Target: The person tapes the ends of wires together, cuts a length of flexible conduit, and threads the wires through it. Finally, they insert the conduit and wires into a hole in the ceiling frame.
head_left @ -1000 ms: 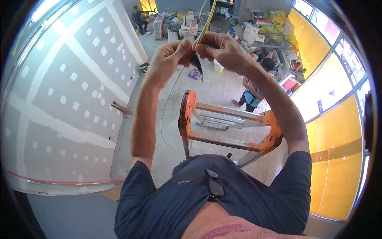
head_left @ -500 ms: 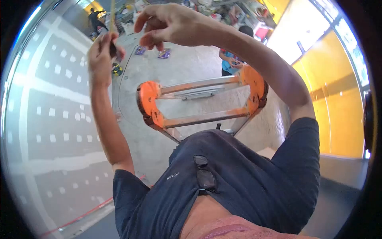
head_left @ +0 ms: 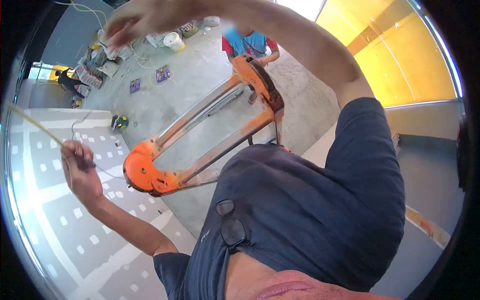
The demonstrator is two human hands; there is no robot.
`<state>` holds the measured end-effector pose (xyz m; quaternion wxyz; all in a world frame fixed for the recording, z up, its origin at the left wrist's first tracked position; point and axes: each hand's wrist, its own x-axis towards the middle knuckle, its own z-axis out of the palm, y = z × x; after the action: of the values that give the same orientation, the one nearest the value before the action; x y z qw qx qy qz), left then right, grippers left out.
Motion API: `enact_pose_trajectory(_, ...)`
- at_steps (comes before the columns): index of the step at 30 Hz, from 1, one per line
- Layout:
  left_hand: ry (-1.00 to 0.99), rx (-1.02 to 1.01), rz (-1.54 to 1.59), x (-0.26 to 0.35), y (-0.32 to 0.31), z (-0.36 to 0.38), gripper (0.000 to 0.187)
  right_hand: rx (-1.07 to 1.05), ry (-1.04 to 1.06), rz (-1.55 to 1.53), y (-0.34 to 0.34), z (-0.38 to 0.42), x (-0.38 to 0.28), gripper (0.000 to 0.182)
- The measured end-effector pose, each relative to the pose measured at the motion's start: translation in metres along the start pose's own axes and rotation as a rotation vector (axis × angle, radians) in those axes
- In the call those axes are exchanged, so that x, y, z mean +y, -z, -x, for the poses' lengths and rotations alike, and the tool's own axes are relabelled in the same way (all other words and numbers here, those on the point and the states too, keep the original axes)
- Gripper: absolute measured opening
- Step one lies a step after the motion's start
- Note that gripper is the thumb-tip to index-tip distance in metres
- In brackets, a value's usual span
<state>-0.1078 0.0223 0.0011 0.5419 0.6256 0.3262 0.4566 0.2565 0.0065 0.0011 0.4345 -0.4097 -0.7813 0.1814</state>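
Note:
My left hand is raised at the left with its fingers closed round a small dark object. A long, thin yellow strip runs from this hand to the upper left, in front of the wall panel. My right hand is stretched out high at the top left, blurred, its fingers partly curled. Whether anything is in it cannot be made out. Below and between my arms is the orange-capped top of a stepladder, close in front of my body.
A speckled grey wall panel fills the left. A person in a blue and red shirt is beyond the ladder; another person bends at far left. On the floor lie purple packets, a white bucket, bags and a yellow-black object.
The view has turned, so the ladder top now slants. My left hand has moved lower and further left, and my right hand further left. The yellow strip now extends to the upper left.

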Motion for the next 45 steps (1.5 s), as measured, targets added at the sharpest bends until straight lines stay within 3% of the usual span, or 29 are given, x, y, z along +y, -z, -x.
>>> enact_pose_trajectory(2, -0.026, 0.040, -0.012, -0.001, 0.011, 0.000, 0.026, 0.151, 0.018, 0.031, 0.041, 0.048, 0.057, 0.021)
enact_pose_trajectory(3, -0.042, 0.040, -0.037, -0.001, 0.015, -0.001, 0.027, 0.180, -0.212, 0.167, 0.052, 0.083, 0.085, 0.029)
enact_pose_trajectory(4, -0.057, 0.042, -0.063, -0.001, 0.016, 0.000, 0.028, 0.241, -0.015, 0.143, 0.045, 0.130, 0.160, 0.034)
enact_pose_trajectory(5, -0.087, 0.060, -0.121, 0.000, 0.013, 0.002, 0.028, 0.352, -0.496, -0.107, 0.039, 0.178, 0.175, 0.038)
enact_pose_trajectory(7, -0.089, 0.078, -0.132, 0.001, 0.012, 0.003, 0.028, 0.622, -0.898, -0.045, -0.007, 0.278, 0.229, 0.040)
enact_pose_trajectory(8, -0.100, 0.101, -0.139, 0.002, 0.011, 0.003, 0.027, 0.483, -1.089, -0.099, -0.022, 0.323, 0.238, 0.037)
enact_pose_trajectory(9, -0.101, 0.082, -0.140, 0.001, 0.015, 0.002, 0.028, 0.697, -1.042, -0.522, -0.054, 0.367, 0.247, 0.033)
enact_pose_trajectory(11, -0.102, 0.104, -0.159, -0.001, 0.018, -0.002, 0.028, 0.893, -1.175, -0.891, -0.108, 0.429, 0.263, 0.025)
enact_pose_trajectory(12, -0.111, 0.132, -0.173, -0.002, 0.017, -0.003, 0.029, 0.898, -1.187, -0.899, -0.131, 0.447, 0.264, 0.025)
enact_pose_trajectory(14, -0.100, 0.148, -0.184, -0.002, 0.008, -0.005, 0.030, 1.212, -1.307, -1.120, -0.168, 0.477, 0.263, 0.027)
enact_pose_trajectory(17, -0.113, 0.227, -0.236, -0.001, -0.001, -0.007, 0.030, 1.292, -1.501, -1.222, -0.201, 0.506, 0.266, 0.032)
enact_pose_trajectory(21, -0.116, 0.256, -0.280, -0.004, -0.013, -0.005, 0.030, 1.457, -1.589, -1.210, -0.223, 0.520, 0.269, 0.041)
enact_pose_trajectory(23, -0.125, 0.277, -0.312, -0.008, -0.022, -0.005, 0.030, 1.919, -1.692, -1.320, -0.213, 0.514, 0.262, 0.054)
enact_pose_trajectory(24, -0.127, 0.284, -0.314, -0.008, -0.022, -0.004, 0.031, 1.931, -1.701, -1.311, -0.206, 0.512, 0.253, 0.054)
enact_pose_trajectory(26, -0.135, 0.297, -0.315, -0.011, -0.023, -0.007, 0.031, 2.258, -1.364, -1.513, -0.194, 0.499, 0.233, 0.065)
enact_pose_trajectory(27, -0.122, 0.293, -0.284, -0.012, -0.021, -0.008, 0.030, 2.248, -1.369, -1.516, -0.195, 0.502, 0.233, 0.065)
enact_pose_trajectory(29, -0.076, 0.331, -0.232, -0.013, -0.004, -0.013, 0.023, 2.017, -0.740, -1.341, -0.219, 0.531, 0.253, 0.061)
enact_pose_trajectory(30, -0.084, 0.336, -0.275, -0.017, 0.002, -0.014, 0.018, 1.736, -0.663, -1.168, -0.228, 0.573, 0.287, 0.038)
enact_pose_trajectory(31, -0.076, 0.353, -0.301, -0.021, 0.013, -0.015, 0.013, 1.944, -0.540, -1.603, -0.197, 0.529, 0.249, 0.018)
enact_pose_trajectory(32, -0.072, 0.359, -0.327, -0.025, 0.019, -0.016, 0.008, 1.858, -0.261, -1.918, -0.184, 0.511, 0.232, 0.015)
enact_pose_trajectory(33, -0.057, 0.432, -0.324, -0.028, 0.021, -0.018, 0.008, 1.477, -0.081, -1.908, -0.186, 0.513, 0.236, 0.012)
enact_pose_trajectory(35, -0.076, 0.467, -0.324, -0.018, -0.012, -0.022, 0.018, 1.609, -0.330, -1.992, -0.194, 0.555, 0.259, 0.015)
enact_pose_trajectory(36, -0.079, 0.424, -0.205, -0.013, -0.022, -0.023, 0.023, 1.704, -0.753, -1.310, -0.191, 0.540, 0.243, 0.016)
enact_pose_trajectory(37, -0.088, 0.338, -0.154, -0.010, -0.020, -0.025, 0.026, 1.720, -0.844, -1.197, -0.189, 0.530, 0.227, 0.017)
enact_pose_trajectory(38, -0.066, 0.319, -0.130, -0.009, -0.018, -0.027, 0.027, 1.659, -0.818, -1.234, -0.190, 0.535, 0.229, 0.017)
enact_pose_trajectory(40, -0.041, 0.220, -0.058, -0.002, -0.015, -0.031, 0.030, 1.760, -1.015, -1.550, -0.193, 0.548, 0.231, 0.027)
enact_pose_trajectory(41, -0.032, 0.166, -0.004, -0.003, -0.010, -0.032, 0.031, 1.746, -0.998, -1.545, -0.184, 0.520, 0.213, 0.027)
enact_pose_trajectory(43, -0.042, 0.100, 0.073, -0.003, 0.004, -0.037, 0.032, 1.327, -0.859, -1.420, -0.156, 0.459, 0.157, 0.031)
enact_pose_trajectory(45, -0.007, 0.065, 0.097, 0.000, 0.013, -0.037, 0.030, 1.617, -0.852, -1.244, -0.115, 0.439, 0.161, 0.035)
